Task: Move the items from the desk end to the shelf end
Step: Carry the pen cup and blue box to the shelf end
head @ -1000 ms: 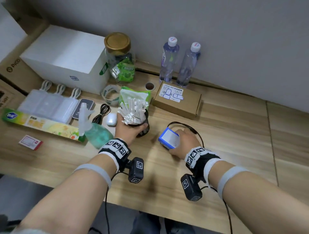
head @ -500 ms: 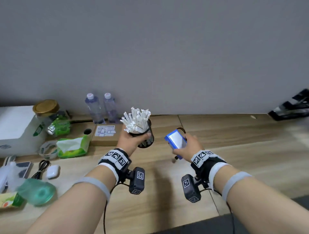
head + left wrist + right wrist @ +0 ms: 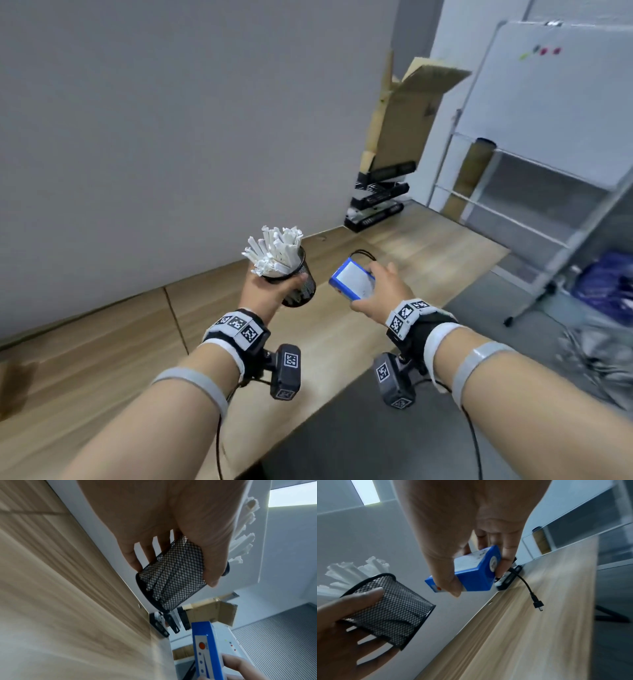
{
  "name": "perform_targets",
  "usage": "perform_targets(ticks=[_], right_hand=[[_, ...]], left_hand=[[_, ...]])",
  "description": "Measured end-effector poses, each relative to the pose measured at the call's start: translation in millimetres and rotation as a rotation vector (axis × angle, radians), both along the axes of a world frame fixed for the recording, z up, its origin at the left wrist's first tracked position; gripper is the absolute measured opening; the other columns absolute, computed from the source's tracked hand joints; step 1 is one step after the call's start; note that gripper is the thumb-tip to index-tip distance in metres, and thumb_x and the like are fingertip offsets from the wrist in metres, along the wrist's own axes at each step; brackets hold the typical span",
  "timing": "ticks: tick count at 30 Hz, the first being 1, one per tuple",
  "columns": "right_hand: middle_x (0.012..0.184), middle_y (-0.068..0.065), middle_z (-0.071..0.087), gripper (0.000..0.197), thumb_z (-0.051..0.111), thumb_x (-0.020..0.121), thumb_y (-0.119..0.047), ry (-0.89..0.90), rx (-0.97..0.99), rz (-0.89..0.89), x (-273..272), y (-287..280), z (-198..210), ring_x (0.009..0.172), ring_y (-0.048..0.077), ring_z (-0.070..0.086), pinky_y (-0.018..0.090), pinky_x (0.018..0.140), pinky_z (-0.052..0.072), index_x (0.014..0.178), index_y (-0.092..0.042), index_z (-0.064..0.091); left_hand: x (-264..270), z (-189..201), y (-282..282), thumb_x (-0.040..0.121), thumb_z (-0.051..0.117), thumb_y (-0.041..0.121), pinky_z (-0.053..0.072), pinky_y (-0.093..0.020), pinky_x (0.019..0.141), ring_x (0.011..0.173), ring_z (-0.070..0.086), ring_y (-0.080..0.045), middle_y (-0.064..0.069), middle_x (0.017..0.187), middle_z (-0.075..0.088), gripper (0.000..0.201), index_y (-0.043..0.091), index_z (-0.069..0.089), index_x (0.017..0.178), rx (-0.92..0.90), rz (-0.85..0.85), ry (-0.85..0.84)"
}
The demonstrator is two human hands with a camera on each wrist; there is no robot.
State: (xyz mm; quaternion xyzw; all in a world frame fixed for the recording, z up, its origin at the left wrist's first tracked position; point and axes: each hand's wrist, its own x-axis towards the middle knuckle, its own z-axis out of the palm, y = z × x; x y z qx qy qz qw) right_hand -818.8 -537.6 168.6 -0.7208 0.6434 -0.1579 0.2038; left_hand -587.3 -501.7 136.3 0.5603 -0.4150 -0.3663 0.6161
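Note:
My left hand [image 3: 270,291] grips a black mesh cup [image 3: 301,291] full of white sticks [image 3: 274,251], held in the air above the wooden desk [image 3: 102,377]. In the left wrist view the fingers wrap the mesh cup [image 3: 173,577]. My right hand [image 3: 383,291] grips a blue and white battery pack [image 3: 352,279] beside the cup. Thumb and fingers pinch the battery pack [image 3: 471,574], and its black cable [image 3: 527,588] dangles with a plug at the end. The mesh cup [image 3: 388,607] shows at the left of the right wrist view.
A stack of black trays [image 3: 376,202] stands at the desk's far end by the wall. Behind it leans an open cardboard box [image 3: 404,120]. A whiteboard on a metal stand [image 3: 555,102] and a blue bag [image 3: 606,284] are at the right. Dark floor [image 3: 376,438] lies below the desk edge.
Both hands lifted the cup and battery pack off the desk and carried them right. The view swung from the cluttered desk end toward the trays and whiteboard.

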Motion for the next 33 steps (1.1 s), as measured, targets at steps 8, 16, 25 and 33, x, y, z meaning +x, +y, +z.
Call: perform_targets(ticks=[8,16,25,33], right_hand=[[0.108,0.002,0.042,0.069,0.079,0.059,-0.035,-0.078,0.022,-0.209,-143,-58,-9,0.085,0.022,0.055,0.031,0.081,0.049,0.12,-0.027,0.049],[0.086,0.007,0.07,0.028,0.08,0.068,-0.034,-0.329,0.196,-0.257,-216,-179,-31,0.068,0.015,0.062,0.02,0.053,0.049,0.089,-0.018,0.069],[0.099,0.016,0.069,0.024,0.053,0.092,-0.02,-1.093,0.618,-0.412,-261,-348,-24,0.088,0.032,0.067,0.032,0.06,0.049,0.105,-0.003,0.063],[0.087,0.01,0.058,0.032,0.07,0.084,-0.03,-1.008,0.652,-0.397,-288,-480,-48,0.06,0.02,0.057,0.023,0.044,0.029,0.104,-0.01,0.056]], left_hand=[[-126,3,-98,0.055,0.095,0.019,0.054,-0.042,0.099,0.109,0.068,-0.014,0.002,0.117,0.073,0.083,0.017,0.058,0.129,-0.001,-0.164,-0.024],[-205,-32,-238,0.051,0.092,0.026,0.054,-0.04,0.1,0.111,0.068,-0.015,0.001,0.12,0.072,0.088,0.017,0.057,0.131,0.027,-0.205,0.041],[-258,-68,-404,0.049,0.095,0.038,0.054,-0.04,0.1,0.11,0.068,-0.012,0.005,0.118,0.072,0.089,0.02,0.059,0.129,0.133,-0.164,0.069],[-285,-81,-495,0.058,0.096,0.029,0.049,-0.03,0.098,0.113,0.063,-0.008,0.01,0.121,0.068,0.087,0.023,0.053,0.134,0.203,-0.113,0.043]])
